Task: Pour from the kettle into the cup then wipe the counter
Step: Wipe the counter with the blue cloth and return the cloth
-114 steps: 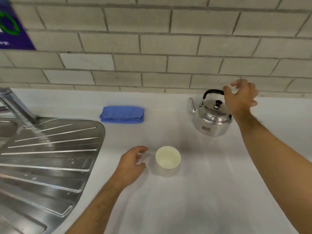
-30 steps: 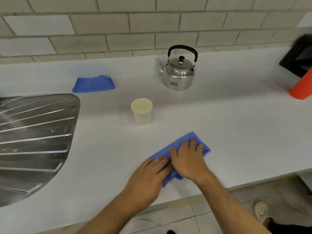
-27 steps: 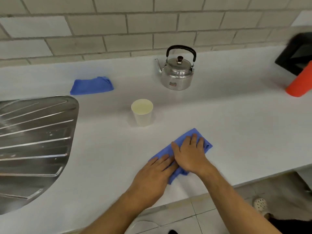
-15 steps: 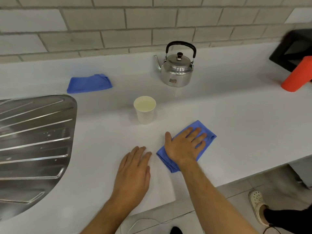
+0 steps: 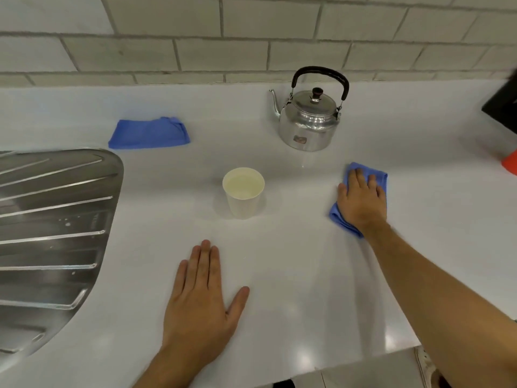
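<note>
A steel kettle (image 5: pixel 309 121) with a black handle stands upright at the back of the white counter (image 5: pixel 293 261), spout to the left. In front of it to the left a white paper cup (image 5: pixel 243 193) holds liquid. My right hand (image 5: pixel 361 200) presses flat on a folded blue cloth (image 5: pixel 378 175) right of the cup, below the kettle. My left hand (image 5: pixel 200 303) lies flat, palm down and empty, on the counter near its front edge. A second blue cloth (image 5: pixel 149 133) lies folded at the back left.
A steel sink drainboard (image 5: pixel 50 242) fills the left side. A brick wall runs behind the counter. A black object (image 5: pixel 503 105) and an orange object (image 5: pixel 510 162) sit at the far right edge. The counter's front edge lies just below my left wrist.
My right hand has slid the blue cloth to the right and farther back, toward the kettle. My left hand came off the cloth and now rests flat on the counter.
</note>
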